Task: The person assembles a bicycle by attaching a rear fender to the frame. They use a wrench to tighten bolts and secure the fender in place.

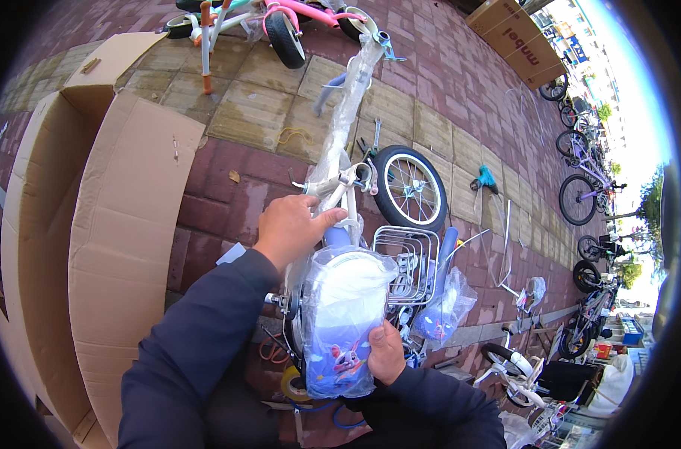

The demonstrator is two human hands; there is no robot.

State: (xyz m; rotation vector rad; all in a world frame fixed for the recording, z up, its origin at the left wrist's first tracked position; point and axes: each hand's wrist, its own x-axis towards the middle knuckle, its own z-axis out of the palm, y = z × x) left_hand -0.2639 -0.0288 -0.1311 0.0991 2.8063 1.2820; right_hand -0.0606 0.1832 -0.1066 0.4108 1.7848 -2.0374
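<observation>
Red paving (232, 202) spreads beneath. Left grip (292, 230) half curls over the bike frame (346, 120) towards twelve o'clock, its hold impossible to tell; right grip (386, 353) pinches the blue packet (344, 322) at six o'clock.

I locate the carton (134, 217) left of the bicycle frame (348, 179); both are on the paving (250, 120). The left grip (289, 228) is on the frame, ahead of the package (348, 322); the right grip (387, 353) is at the package's right edge. Right of the frame lies the wheel (410, 188). Behind the wheel is the basket (409, 262), possibly touching the package; overlap obscures my view. The power tool (485, 179) lies right of the wheel.
</observation>
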